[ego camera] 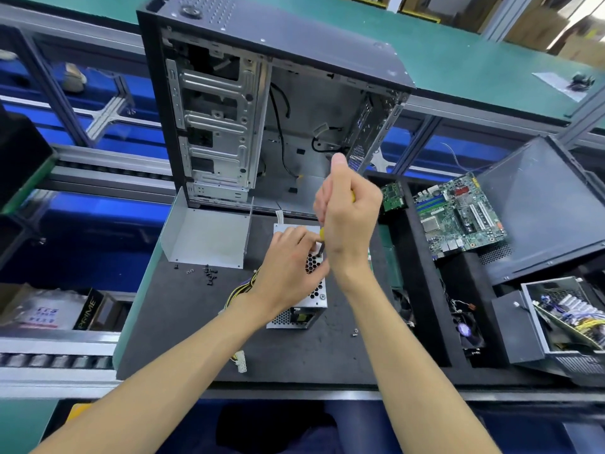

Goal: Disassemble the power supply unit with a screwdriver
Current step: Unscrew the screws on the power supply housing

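A silver power supply unit with a honeycomb grille lies on the black mat in the middle of the bench. Its yellow and black cable bundle runs off to the left. My left hand rests on top of the unit, fingers curled over the grille near the screwdriver tip. My right hand grips a yellow-handled screwdriver upright, thumb raised, with its dark shaft pointing down onto the unit's top near the far edge. Most of the handle is hidden inside my fist.
An open computer case stands behind the unit, with a bent grey metal cover at its foot. Several loose screws lie on the mat's left, one screw on the right. Bins hold a motherboard, fans and another power supply.
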`<control>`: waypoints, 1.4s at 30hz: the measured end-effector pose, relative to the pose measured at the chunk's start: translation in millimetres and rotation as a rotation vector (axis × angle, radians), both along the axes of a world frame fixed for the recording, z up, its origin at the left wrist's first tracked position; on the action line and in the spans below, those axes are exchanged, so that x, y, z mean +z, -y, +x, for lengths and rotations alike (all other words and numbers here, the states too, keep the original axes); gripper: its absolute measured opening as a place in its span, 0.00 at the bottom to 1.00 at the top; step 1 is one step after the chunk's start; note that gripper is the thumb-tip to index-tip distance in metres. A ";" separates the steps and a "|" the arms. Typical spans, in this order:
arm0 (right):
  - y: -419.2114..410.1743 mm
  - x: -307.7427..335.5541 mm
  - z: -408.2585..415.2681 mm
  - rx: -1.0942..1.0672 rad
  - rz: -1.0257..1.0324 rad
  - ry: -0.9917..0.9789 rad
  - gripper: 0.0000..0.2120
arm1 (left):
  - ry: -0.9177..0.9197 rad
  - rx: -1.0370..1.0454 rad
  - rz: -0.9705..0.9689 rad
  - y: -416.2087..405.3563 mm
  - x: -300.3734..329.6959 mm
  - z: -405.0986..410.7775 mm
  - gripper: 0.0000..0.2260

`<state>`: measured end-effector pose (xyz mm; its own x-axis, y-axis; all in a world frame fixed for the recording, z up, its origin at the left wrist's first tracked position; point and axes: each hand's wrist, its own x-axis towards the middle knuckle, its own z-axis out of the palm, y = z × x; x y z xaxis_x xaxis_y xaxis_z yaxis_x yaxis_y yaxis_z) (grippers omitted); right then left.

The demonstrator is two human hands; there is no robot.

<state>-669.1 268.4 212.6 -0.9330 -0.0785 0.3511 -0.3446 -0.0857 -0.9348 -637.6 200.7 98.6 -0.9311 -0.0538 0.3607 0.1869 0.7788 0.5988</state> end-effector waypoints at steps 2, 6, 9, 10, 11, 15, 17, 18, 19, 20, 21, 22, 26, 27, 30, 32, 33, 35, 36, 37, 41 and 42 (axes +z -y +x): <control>-6.3 7.0 -16.2 0.142 -0.002 0.083 0.28 | -0.040 0.007 -0.017 -1.5 3.3 2.2 0.13; -10.7 14.9 -35.7 0.565 0.164 0.227 0.25 | -0.060 -0.013 -0.036 -2.2 1.4 0.6 0.14; -11.9 18.3 -40.8 0.691 0.183 0.298 0.25 | -0.055 -0.023 -0.004 0.2 -0.4 0.0 0.11; -11.9 17.8 -41.2 0.670 0.170 0.304 0.24 | -0.055 -0.018 0.001 0.4 -0.5 -0.2 0.10; -11.7 15.4 -40.4 0.601 0.156 0.280 0.24 | -0.058 -0.009 0.007 0.2 -0.4 -0.5 0.08; -6.7 -0.3 -25.0 0.097 0.004 0.095 0.21 | -0.076 0.012 0.004 -1.1 2.9 -1.0 0.09; -4.9 -4.9 -16.3 -0.050 -0.066 0.044 0.20 | -0.077 -0.004 -0.008 -2.2 6.9 0.0 0.15; -4.2 -6.6 -12.3 -0.092 -0.072 0.016 0.20 | -0.074 -0.012 -0.015 -2.8 8.4 0.8 0.17; -3.1 -7.5 -8.7 -0.118 -0.066 -0.012 0.20 | -0.068 -0.017 -0.022 -3.0 9.2 1.8 0.17; -1.3 -7.4 -6.1 -0.129 -0.057 -0.036 0.22 | -0.064 -0.018 -0.024 -3.3 9.4 2.4 0.17; 1.1 -6.9 -4.9 -0.126 -0.051 -0.049 0.23 | -0.058 -0.012 -0.018 -3.0 9.2 3.1 0.16; 3.8 -5.8 -5.7 -0.111 -0.052 -0.043 0.25 | -0.046 -0.005 -0.007 -2.2 8.6 3.4 0.15; 2.3 4.4 -22.8 0.130 -0.044 0.074 0.29 | -0.008 0.011 -0.009 0.3 1.8 -0.2 0.12; -1.9 6.7 -28.1 0.247 -0.015 0.108 0.28 | -0.006 0.017 -0.014 0.0 0.5 -1.0 0.13; -8.8 13.0 -34.7 0.562 0.113 0.225 0.26 | -0.029 0.018 -0.024 -0.3 -1.3 -2.2 0.14; -10.7 15.1 -35.7 0.651 0.166 0.274 0.25 | -0.061 -0.011 -0.022 -0.1 -1.9 -2.3 0.12; -11.6 15.9 -36.2 0.668 0.168 0.288 0.25 | -0.072 -0.029 -0.006 0.2 -1.6 -2.4 0.10; -13.7 17.4 -36.0 0.664 0.149 0.303 0.25 | -0.088 -0.057 0.035 1.0 -0.5 -2.2 0.06; -14.2 17.0 -35.0 0.639 0.142 0.294 0.24 | -0.095 -0.063 0.047 1.3 -0.1 -2.4 0.05; -14.5 15.2 -33.2 0.583 0.143 0.263 0.24 | -0.102 -0.064 0.051 1.9 0.3 -3.0 0.04; -9.6 6.5 -19.7 0.109 0.089 0.076 0.21 | -0.112 -0.045 0.046 0.5 3.9 -3.2 0.03; -8.3 5.0 -16.2 0.015 0.028 0.069 0.20 | -0.102 -0.046 0.044 -0.2 5.8 -2.5 0.03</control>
